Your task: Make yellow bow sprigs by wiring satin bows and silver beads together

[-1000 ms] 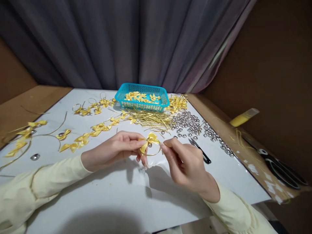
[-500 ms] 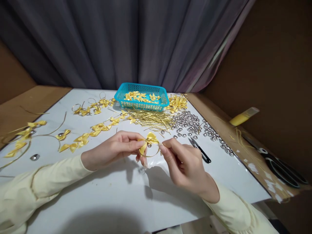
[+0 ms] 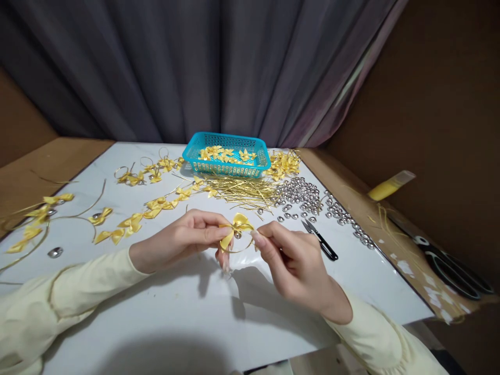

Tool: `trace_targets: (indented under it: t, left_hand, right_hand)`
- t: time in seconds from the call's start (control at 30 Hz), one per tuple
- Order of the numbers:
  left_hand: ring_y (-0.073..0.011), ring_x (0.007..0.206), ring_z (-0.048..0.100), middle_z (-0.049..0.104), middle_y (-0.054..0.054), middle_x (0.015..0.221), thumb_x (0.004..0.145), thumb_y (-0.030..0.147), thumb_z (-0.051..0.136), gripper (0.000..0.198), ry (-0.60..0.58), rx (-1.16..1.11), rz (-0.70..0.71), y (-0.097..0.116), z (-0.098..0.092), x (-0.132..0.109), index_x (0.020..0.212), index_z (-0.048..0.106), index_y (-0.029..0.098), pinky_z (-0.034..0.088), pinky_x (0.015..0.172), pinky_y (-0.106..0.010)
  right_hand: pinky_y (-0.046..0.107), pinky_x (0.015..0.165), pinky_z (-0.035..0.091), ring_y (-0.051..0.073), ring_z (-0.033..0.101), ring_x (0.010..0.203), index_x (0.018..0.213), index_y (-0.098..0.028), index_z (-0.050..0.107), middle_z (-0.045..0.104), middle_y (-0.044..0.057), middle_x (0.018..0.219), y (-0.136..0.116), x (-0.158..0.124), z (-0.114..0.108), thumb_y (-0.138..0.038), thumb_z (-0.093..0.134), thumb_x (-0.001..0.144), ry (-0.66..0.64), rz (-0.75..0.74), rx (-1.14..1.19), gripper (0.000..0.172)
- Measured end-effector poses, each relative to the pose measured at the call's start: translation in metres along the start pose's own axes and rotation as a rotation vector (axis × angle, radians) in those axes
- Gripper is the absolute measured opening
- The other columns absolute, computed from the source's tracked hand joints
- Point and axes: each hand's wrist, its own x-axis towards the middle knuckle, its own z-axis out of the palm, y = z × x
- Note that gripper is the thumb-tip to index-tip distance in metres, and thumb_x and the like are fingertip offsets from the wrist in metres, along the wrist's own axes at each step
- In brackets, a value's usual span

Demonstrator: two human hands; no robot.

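Observation:
Above the white tabletop, a yellow ribbon bow (image 3: 240, 220) is held up between both hands. A small silver button (image 3: 238, 235) shows at its middle, and a thin gold cord (image 3: 236, 251) curves below it in a loop. My left hand (image 3: 201, 233) pinches the bow's left side between thumb and fingers. From the right, my right hand (image 3: 294, 260) pinches at the cord by the bow's right edge; the fingertips partly hide what is gripped there. Just beyond the right hand lie small black thread snips (image 3: 322, 242).
A blue basket (image 3: 226, 170) of yellow bows stands at the back. In front lie gold cords (image 3: 242, 192), with silver buttons (image 3: 299, 195) to their right. Finished-looking bows (image 3: 133, 223) lie at left. Large scissors (image 3: 449, 268) and a yellow tube (image 3: 390, 186) are at right.
Both hands stay almost in place. The bow has tilted slightly and shifted a little to the left, and its right part now lies closer to the right fingertips.

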Motion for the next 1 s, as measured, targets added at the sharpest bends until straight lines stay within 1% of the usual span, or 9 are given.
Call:
trace_targets:
  t: [0.27, 0.4, 0.5, 0.6, 0.83, 1.0]
  left_hand:
    - [-0.0116, 0.049, 0.061, 0.066, -0.003, 0.054, 0.084, 0.021, 0.061, 0.018, -0.059, -0.122, -0.061, 0.0015, -0.0019, -0.0009, 0.071, 0.068, 0.011, 0.046, 0.054, -0.02]
    - [-0.0116, 0.045, 0.058, 0.064, -0.003, 0.051, 0.081, 0.022, 0.063, 0.018, -0.06, -0.168, -0.084, 0.0014, -0.0002, -0.0023, 0.068, 0.068, 0.011, 0.045, 0.051, -0.021]
    - [-0.0113, 0.042, 0.056, 0.062, -0.002, 0.049, 0.079, 0.023, 0.065, 0.018, -0.056, -0.18, -0.095, 0.002, 0.0016, -0.0028, 0.066, 0.068, 0.011, 0.045, 0.051, -0.022]
    - [-0.011, 0.041, 0.055, 0.062, -0.003, 0.049, 0.077, 0.023, 0.066, 0.017, -0.061, -0.183, -0.109, 0.003, 0.0026, -0.0031, 0.066, 0.069, 0.01, 0.045, 0.05, -0.022]
    - [-0.0098, 0.038, 0.053, 0.061, -0.002, 0.047, 0.076, 0.02, 0.065, 0.016, -0.057, -0.168, -0.14, 0.0065, 0.0045, -0.004, 0.066, 0.07, 0.01, 0.043, 0.047, -0.021]
    - [-0.0098, 0.037, 0.051, 0.06, -0.003, 0.047, 0.075, 0.022, 0.067, 0.016, -0.043, -0.171, -0.146, 0.0075, 0.0069, -0.0036, 0.064, 0.07, 0.01, 0.041, 0.041, -0.02]
  right_hand:
    - [0.019, 0.039, 0.023, 0.005, 0.029, 0.04, 0.073, -0.017, 0.048, 0.036, -0.008, 0.05, 0.0009, 0.0015, 0.0006, -0.014, 0.045, 0.09, -0.065, 0.067, 0.186, 0.018]
    - [0.019, 0.039, 0.023, 0.005, 0.029, 0.04, 0.072, -0.017, 0.048, 0.035, -0.008, 0.05, 0.002, 0.0022, 0.0026, -0.017, 0.044, 0.091, -0.094, 0.111, 0.314, 0.019]
    - [0.019, 0.04, 0.024, 0.005, 0.03, 0.041, 0.071, -0.017, 0.048, 0.036, -0.007, 0.05, 0.0025, 0.0021, 0.0032, -0.018, 0.044, 0.091, -0.102, 0.115, 0.366, 0.02]
    - [0.019, 0.04, 0.024, 0.006, 0.031, 0.041, 0.072, -0.017, 0.049, 0.037, -0.007, 0.051, 0.0029, 0.0019, 0.0025, -0.016, 0.045, 0.09, -0.103, 0.087, 0.361, 0.018]
    - [0.019, 0.04, 0.024, 0.005, 0.03, 0.04, 0.071, -0.017, 0.049, 0.037, -0.007, 0.05, 0.0021, 0.002, -0.0007, -0.014, 0.045, 0.09, -0.099, 0.013, 0.263, 0.019]
    - [0.019, 0.04, 0.026, 0.006, 0.033, 0.04, 0.071, -0.017, 0.049, 0.039, -0.006, 0.05, 0.0016, 0.0029, -0.0029, -0.014, 0.044, 0.09, -0.101, -0.012, 0.197, 0.02]
